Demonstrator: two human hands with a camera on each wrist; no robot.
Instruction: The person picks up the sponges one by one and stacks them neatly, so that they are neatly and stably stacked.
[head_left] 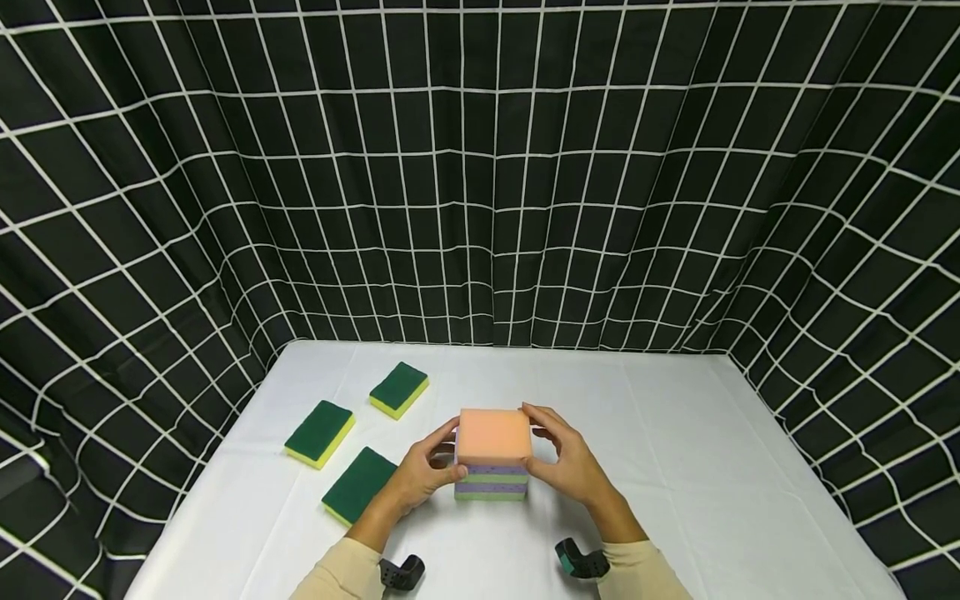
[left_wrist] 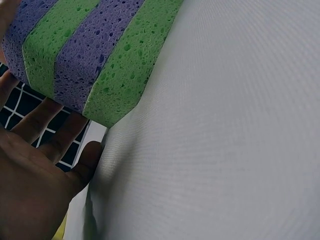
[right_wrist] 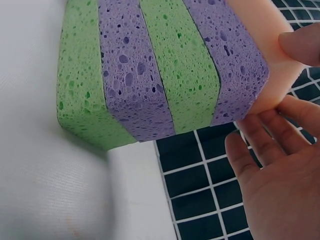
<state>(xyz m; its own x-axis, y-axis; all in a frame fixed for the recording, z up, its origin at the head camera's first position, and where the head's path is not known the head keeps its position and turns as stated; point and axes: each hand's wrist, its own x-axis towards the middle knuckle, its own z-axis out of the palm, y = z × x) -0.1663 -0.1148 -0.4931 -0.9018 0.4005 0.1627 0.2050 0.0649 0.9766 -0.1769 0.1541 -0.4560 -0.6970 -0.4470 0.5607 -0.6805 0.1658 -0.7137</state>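
A stack of sponges stands on the table in front of me. Its lower part is layers of green sponge [right_wrist: 80, 65] and purple sponge [right_wrist: 131, 70] in turn, with a plain orange sponge [head_left: 493, 435] on top. My left hand [head_left: 422, 468] is at the stack's left side, thumb at the front corner and index finger near the back one; its lower fingers [left_wrist: 37, 122] are spread beside the layers. From the right, my right hand [head_left: 567, 457] holds the orange sponge between thumb and index finger. In the left wrist view the orange sponge is out of sight.
Left of the stack lie three green-and-yellow scouring sponges: one at the back [head_left: 399, 389], one farther left [head_left: 320, 433], and one [head_left: 362, 485] partly behind my left hand. A white cloth covers the table [head_left: 675, 467]. Black gridded curtains [head_left: 487, 183] surround it.
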